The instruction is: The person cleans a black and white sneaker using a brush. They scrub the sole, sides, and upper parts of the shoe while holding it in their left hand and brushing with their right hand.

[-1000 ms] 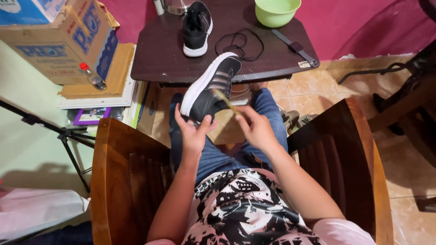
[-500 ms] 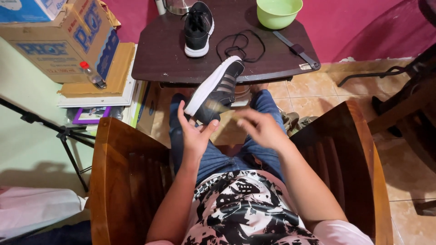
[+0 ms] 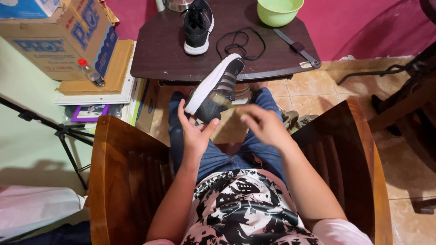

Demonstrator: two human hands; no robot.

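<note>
A black shoe (image 3: 217,90) with a white sole and grey stripes is held above the lap, toe tilted up toward 1 o'clock, just short of the near edge of the worktop (image 3: 168,54). Its heel end is cradled by the left hand (image 3: 196,131), whose fingers (image 3: 182,111) are spread and curled up around the sole and heel from 7 o'clock. At 3 o'clock of the heel, the right hand (image 3: 263,124) is seen blurred; its fingers are bent loosely inward, and a thin pale object, too blurred to be identified, appears between them and the shoe's side. Whether it is firmly pinched cannot be told.

Beneath the shoe, blue jeans (image 3: 227,156) are seen, and a black-and-white patterned shirt (image 3: 245,208) lies at 6 o'clock. Wooden chair arms (image 3: 109,172) are placed at either side.

On the dark worktop at 12 o'clock, a second black shoe (image 3: 198,25) is stood upright, with a loose black lace (image 3: 240,43) just to its right. A green bowl (image 3: 279,10) is set at 1 o'clock, and a dark strap-like item (image 3: 297,47) lies diagonally near the worktop's right edge.

At 10 o'clock, cardboard boxes (image 3: 59,41) are stacked, with a small red-capped bottle (image 3: 89,71) resting against them. A black tripod leg (image 3: 59,131) is seen at 9 o'clock.
</note>
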